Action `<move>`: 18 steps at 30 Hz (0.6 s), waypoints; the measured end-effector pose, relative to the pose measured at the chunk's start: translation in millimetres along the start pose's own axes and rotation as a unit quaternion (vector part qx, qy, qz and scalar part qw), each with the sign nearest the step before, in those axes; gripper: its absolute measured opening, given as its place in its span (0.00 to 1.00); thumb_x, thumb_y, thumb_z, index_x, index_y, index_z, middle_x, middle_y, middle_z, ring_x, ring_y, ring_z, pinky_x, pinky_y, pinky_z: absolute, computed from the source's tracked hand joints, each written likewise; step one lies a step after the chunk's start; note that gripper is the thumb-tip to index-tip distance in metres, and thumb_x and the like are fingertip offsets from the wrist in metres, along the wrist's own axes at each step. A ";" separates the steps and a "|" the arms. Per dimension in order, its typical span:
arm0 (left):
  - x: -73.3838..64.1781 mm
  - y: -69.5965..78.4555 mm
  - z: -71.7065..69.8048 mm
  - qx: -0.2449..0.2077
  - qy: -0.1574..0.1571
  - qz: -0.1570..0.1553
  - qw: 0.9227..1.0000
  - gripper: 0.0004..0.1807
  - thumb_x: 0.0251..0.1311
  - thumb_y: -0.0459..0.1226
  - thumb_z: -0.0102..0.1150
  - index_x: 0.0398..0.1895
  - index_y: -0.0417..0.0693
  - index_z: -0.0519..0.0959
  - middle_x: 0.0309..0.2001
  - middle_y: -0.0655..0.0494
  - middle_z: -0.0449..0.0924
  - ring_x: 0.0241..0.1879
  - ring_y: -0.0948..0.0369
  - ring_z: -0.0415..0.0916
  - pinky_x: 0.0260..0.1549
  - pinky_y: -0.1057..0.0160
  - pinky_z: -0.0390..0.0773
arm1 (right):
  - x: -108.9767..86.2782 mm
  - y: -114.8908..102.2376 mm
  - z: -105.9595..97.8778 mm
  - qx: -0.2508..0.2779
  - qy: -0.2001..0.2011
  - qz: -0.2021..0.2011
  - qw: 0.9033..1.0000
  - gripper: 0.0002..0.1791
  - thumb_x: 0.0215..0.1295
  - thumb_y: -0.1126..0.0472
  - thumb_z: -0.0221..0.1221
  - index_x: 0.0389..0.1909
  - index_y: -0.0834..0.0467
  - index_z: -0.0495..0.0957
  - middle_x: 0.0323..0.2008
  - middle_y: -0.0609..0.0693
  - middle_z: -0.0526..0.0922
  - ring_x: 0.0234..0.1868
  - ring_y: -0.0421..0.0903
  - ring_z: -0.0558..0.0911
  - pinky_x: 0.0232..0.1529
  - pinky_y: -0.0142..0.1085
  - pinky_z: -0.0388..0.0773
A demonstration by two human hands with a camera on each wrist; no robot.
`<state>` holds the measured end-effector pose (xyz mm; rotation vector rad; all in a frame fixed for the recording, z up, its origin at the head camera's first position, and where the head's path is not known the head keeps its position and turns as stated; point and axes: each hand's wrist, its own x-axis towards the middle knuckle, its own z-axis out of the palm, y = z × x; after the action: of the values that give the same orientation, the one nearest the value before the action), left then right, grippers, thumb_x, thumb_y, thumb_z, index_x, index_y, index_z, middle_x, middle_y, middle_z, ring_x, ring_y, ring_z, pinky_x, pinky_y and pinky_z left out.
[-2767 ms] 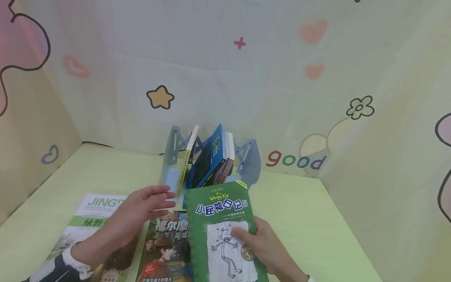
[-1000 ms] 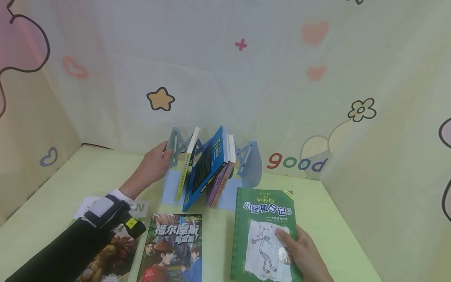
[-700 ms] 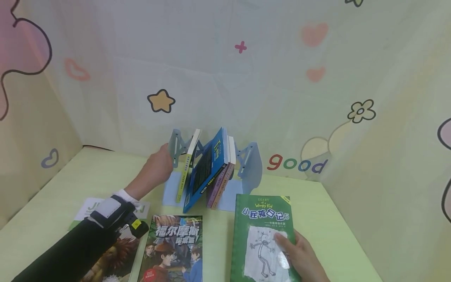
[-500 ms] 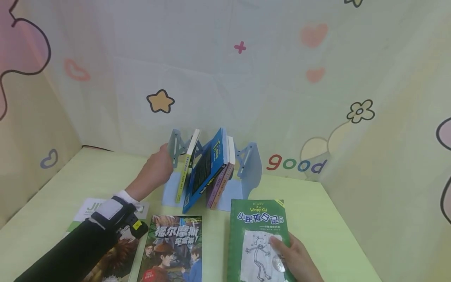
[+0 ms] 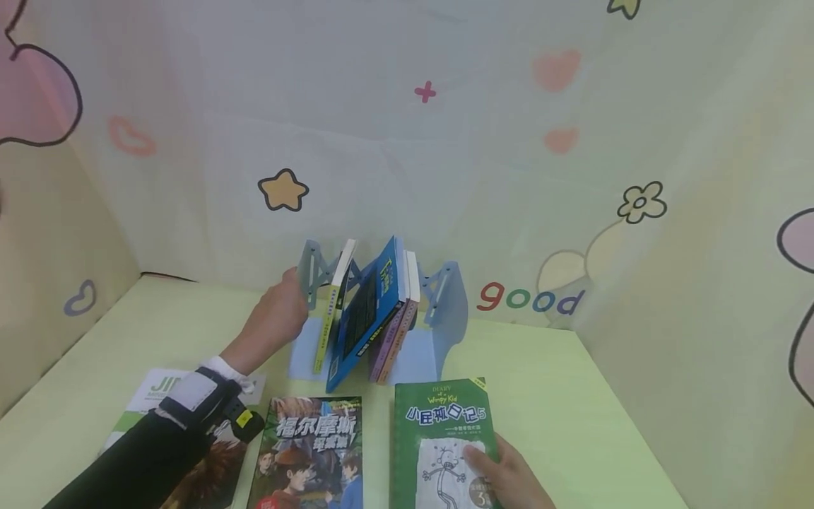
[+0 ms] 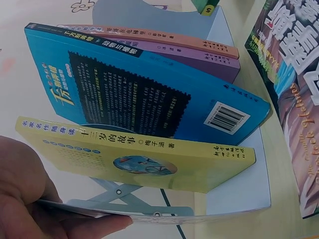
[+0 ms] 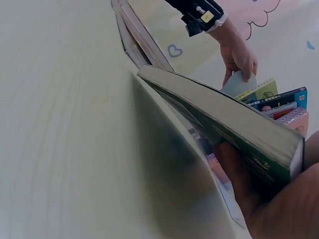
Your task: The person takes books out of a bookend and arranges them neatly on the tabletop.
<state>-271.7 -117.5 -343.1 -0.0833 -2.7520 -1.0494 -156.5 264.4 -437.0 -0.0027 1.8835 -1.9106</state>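
Observation:
My left hand [image 5: 276, 311] grips the left end plate of a blue-grey book stand [image 5: 451, 304], thumb on the near face in the left wrist view. In the stand lean a yellow-spined book [image 6: 139, 154], a blue book [image 6: 134, 89] tilted widely, and a purple [image 6: 214, 64] and an orange book [image 6: 219, 47]. Low in front of the stand, a green Wimpy Kid book [image 5: 407, 438] is in my right hand [image 5: 509, 474], thumb on its cover and fingers beneath. The right wrist view shows its page edges [image 7: 224, 109] close over the table.
Two books lie flat on the pale table [image 5: 540, 396]: a comic-style cover [image 5: 311, 452] in the middle and a white-and-green one [image 5: 152, 389] at left, partly under my left forearm. A patterned cloth wall [image 5: 381, 177] rises behind the stand.
My left hand has moved from over the flat books to the stand's left plate and grips it. The green book has shifted right off the comic-style book, then slightly down and left.

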 end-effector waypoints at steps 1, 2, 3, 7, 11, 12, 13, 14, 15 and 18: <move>0.0 0.2 -0.2 -0.001 0.001 -0.001 1.000 0.29 0.76 0.30 0.43 0.75 0.30 0.52 0.52 0.27 0.78 0.36 0.43 0.85 0.20 0.61 0.83 | 0.5 0.9 0.4 0.004 -0.001 0.003 1.000 0.39 0.78 0.52 0.56 0.78 0.66 0.50 0.52 0.63 0.85 0.47 0.60 0.88 0.48 0.51 0.85; 0.0 0.6 -0.4 -0.002 0.001 -0.002 1.000 0.29 0.76 0.30 0.43 0.75 0.30 0.52 0.52 0.27 0.78 0.36 0.43 0.85 0.20 0.61 0.82 | 0.8 1.8 0.7 0.008 -0.001 0.006 1.000 0.39 0.78 0.52 0.56 0.78 0.66 0.50 0.52 0.63 0.85 0.48 0.61 0.88 0.48 0.51 0.85; 0.1 1.1 -0.5 -0.003 0.000 -0.003 1.000 0.29 0.76 0.30 0.42 0.75 0.30 0.52 0.52 0.27 0.78 0.36 0.44 0.85 0.19 0.62 0.82 | 1.1 2.6 0.8 0.012 -0.001 0.009 1.000 0.39 0.78 0.52 0.57 0.78 0.66 0.50 0.52 0.63 0.85 0.48 0.61 0.87 0.48 0.51 0.85; 0.0 0.1 -0.5 -0.004 -0.003 -0.012 1.000 0.29 0.76 0.30 0.41 0.76 0.30 0.51 0.52 0.26 0.78 0.34 0.45 0.84 0.17 0.64 0.78 | 2.6 5.5 2.2 0.023 -0.006 0.015 1.000 0.40 0.78 0.53 0.57 0.79 0.65 0.50 0.52 0.63 0.85 0.49 0.61 0.87 0.49 0.51 0.85; 0.5 0.3 -0.2 -0.007 -0.007 -0.024 1.000 0.29 0.77 0.31 0.41 0.77 0.31 0.50 0.52 0.27 0.78 0.33 0.46 0.84 0.16 0.65 0.77 | 3.2 8.4 2.2 0.040 -0.022 0.013 0.999 0.39 0.78 0.53 0.56 0.78 0.67 0.50 0.53 0.65 0.84 0.50 0.62 0.87 0.50 0.52 0.84; 0.8 0.6 -0.2 -0.008 -0.007 -0.026 1.000 0.30 0.77 0.31 0.41 0.77 0.31 0.50 0.52 0.27 0.78 0.33 0.46 0.84 0.16 0.65 0.77 | 3.6 9.7 2.2 0.045 -0.028 0.012 0.999 0.39 0.78 0.53 0.56 0.77 0.67 0.50 0.53 0.65 0.84 0.50 0.62 0.87 0.51 0.52 0.84; 0.8 1.0 -0.1 -0.009 -0.007 -0.029 0.999 0.29 0.77 0.31 0.41 0.77 0.31 0.50 0.52 0.27 0.78 0.34 0.46 0.85 0.16 0.65 0.78 | 4.1 11.2 2.1 0.050 -0.032 0.010 0.998 0.38 0.78 0.54 0.56 0.77 0.68 0.51 0.53 0.66 0.84 0.50 0.62 0.86 0.51 0.52 0.84; 0.8 1.3 0.0 -0.009 -0.008 -0.032 0.999 0.29 0.77 0.31 0.41 0.77 0.31 0.50 0.52 0.27 0.78 0.34 0.46 0.85 0.16 0.65 0.78 | 4.6 12.8 2.0 0.054 -0.038 0.009 0.998 0.38 0.78 0.54 0.56 0.76 0.68 0.51 0.54 0.66 0.84 0.51 0.62 0.86 0.51 0.53 0.83; 0.8 1.5 0.1 -0.009 -0.008 -0.033 0.999 0.29 0.77 0.31 0.41 0.76 0.31 0.51 0.52 0.27 0.79 0.34 0.45 0.85 0.17 0.64 0.79 | 5.4 14.7 1.7 0.061 -0.045 0.007 0.997 0.37 0.78 0.55 0.56 0.76 0.69 0.52 0.54 0.66 0.84 0.51 0.63 0.86 0.52 0.53 0.83; 0.6 1.1 0.7 -0.010 -0.007 -0.032 0.999 0.29 0.76 0.30 0.42 0.76 0.30 0.51 0.51 0.27 0.79 0.34 0.45 0.85 0.18 0.64 0.79 | 7.3 19.9 0.4 0.072 -0.063 0.001 0.995 0.35 0.78 0.56 0.56 0.75 0.70 0.53 0.55 0.67 0.83 0.53 0.63 0.85 0.53 0.54 0.82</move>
<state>-272.3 -116.2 -342.7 -0.0053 -2.7752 -1.0964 -156.7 262.4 -458.1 -0.0750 1.6602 -1.9923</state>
